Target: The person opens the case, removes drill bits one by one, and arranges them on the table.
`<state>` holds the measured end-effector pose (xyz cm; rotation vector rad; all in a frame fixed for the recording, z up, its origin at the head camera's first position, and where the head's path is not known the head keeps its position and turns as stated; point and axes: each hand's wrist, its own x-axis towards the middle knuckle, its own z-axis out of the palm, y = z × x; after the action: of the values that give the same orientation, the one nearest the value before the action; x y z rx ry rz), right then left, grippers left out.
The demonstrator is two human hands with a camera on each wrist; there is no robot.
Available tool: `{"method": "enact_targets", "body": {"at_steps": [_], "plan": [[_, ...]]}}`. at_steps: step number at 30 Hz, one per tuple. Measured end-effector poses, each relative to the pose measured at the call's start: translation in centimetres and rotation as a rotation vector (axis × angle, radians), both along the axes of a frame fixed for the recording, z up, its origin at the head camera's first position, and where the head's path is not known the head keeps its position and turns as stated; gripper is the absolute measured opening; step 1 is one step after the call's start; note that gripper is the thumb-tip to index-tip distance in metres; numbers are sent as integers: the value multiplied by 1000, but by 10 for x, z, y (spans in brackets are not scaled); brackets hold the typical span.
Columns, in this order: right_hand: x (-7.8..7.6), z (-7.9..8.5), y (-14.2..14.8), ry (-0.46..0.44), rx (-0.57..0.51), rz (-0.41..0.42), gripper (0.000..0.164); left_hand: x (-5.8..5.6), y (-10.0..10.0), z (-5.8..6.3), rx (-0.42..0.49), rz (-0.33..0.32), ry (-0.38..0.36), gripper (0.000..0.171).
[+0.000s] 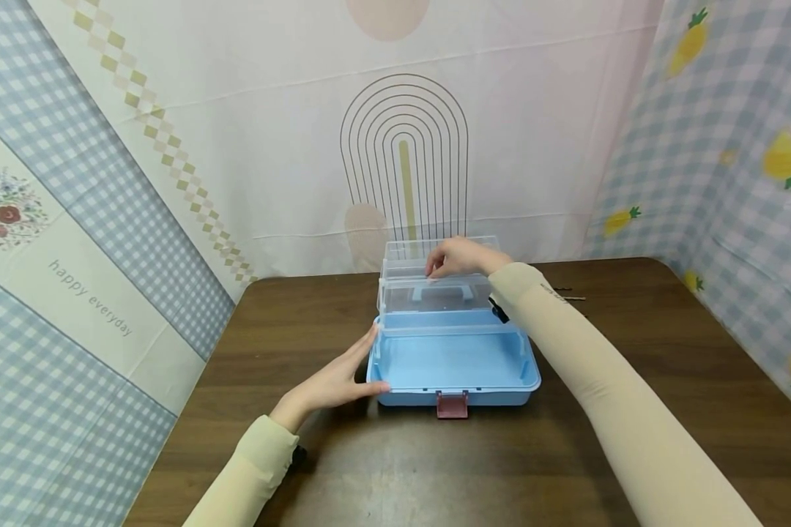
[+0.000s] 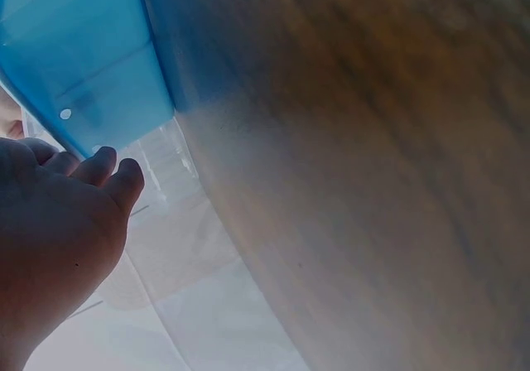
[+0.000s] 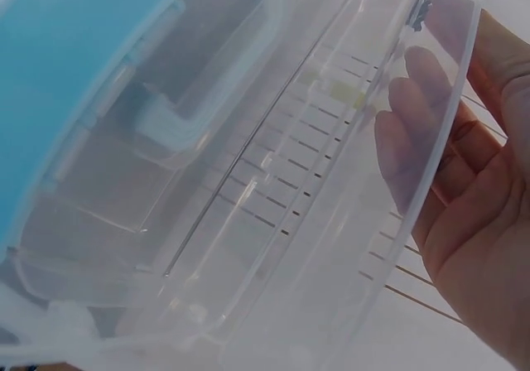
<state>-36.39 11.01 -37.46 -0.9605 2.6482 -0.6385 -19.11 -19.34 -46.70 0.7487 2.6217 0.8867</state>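
A light blue storage box (image 1: 451,366) stands on the table with its clear top raised and clear trays (image 1: 435,296) folded up and back. My left hand (image 1: 332,377) rests against the box's left side, fingers stretched along it and thumb on the front rim. At the raised clear plastic, my right hand (image 1: 458,256) points its fingertips down. Through that plastic in the right wrist view, a small dark textured piece (image 3: 421,11) shows at the pinching fingers; its kind is unclear. The other right fingers curl loosely. A reddish latch (image 1: 452,405) hangs open at the front.
Thin bits resembling drill bits (image 1: 570,298) lie on the table behind my right forearm. The brown wooden table (image 1: 290,329) ends at a patterned cloth (image 1: 290,146) at the back. A pale carrying handle (image 1: 442,294) shows through the clear plastic.
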Motion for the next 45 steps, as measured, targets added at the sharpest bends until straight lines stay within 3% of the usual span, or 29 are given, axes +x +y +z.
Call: {"method": "enact_targets", "body": {"at_steps": [31,45], "plan": [[4,-1,-2,10,-53,8,12,2,0,3,5,1,-11,107],[7,-5,4,-15,-113,-49,10,2,1,2,1,2,-10,107]]}}
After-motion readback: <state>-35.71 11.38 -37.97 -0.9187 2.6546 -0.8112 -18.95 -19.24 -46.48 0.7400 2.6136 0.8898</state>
